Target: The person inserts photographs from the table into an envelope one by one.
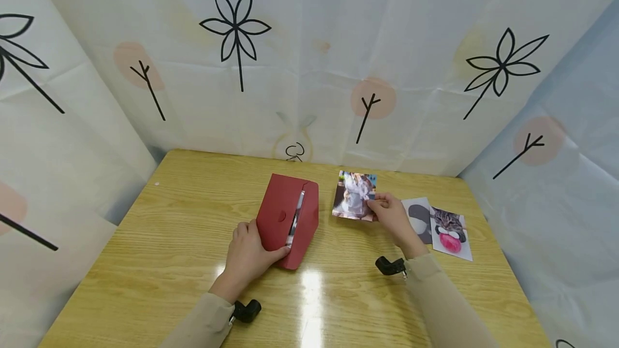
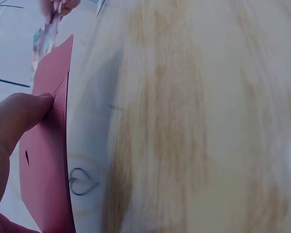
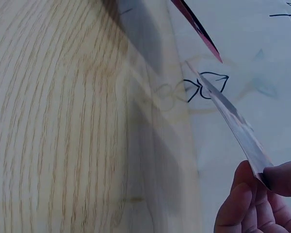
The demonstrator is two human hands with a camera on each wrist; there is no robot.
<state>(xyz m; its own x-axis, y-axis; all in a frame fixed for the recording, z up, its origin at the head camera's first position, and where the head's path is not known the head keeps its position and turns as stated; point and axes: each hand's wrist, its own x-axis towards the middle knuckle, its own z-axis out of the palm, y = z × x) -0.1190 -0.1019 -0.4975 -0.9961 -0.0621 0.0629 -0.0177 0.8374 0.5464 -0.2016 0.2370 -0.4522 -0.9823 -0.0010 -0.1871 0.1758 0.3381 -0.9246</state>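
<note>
My left hand (image 1: 249,254) grips a red paper envelope (image 1: 279,205), thumb on its front near the opening and fingers behind. The envelope is tilted up off the table, its flap side gaping, and part of a picture (image 1: 296,219) shows inside. To its right, my right hand (image 1: 393,218) pinches a glossy photo card (image 1: 355,195) by its right edge between thumb and fingers. In the right wrist view the card (image 3: 235,128) appears almost edge-on, apart from the envelope (image 3: 201,34). The left wrist view shows the thumb pressed on the envelope (image 2: 46,145).
Two more photo cards lie at the table's right: a grey-and-white one (image 1: 419,218), partly behind my right hand, and a cat picture (image 1: 450,232) with a pink shape. The wooden table (image 1: 193,197) meets a patterned cloth backdrop (image 1: 300,69) behind and at both sides.
</note>
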